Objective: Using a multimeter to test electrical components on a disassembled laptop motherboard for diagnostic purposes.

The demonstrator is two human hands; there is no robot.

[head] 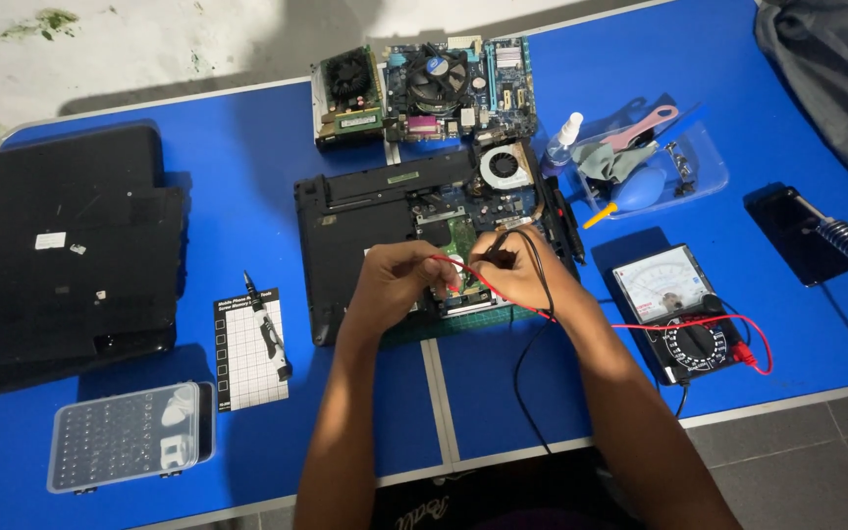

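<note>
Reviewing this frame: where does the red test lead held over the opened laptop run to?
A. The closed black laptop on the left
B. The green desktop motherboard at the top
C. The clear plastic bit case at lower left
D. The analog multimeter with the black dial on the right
D: the thin red test lead, pinched by the left hand, runs right from the opened black laptop base and plugs into the analog multimeter with the black dial.

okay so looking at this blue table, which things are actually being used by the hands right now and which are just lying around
In use:
left hand with red probe lead
right hand with black probe lead
opened laptop
analog multimeter

Lying about:
desktop motherboard
graphics card
black laptop cover
clear bit case
screw mat
air blower
phone
</note>
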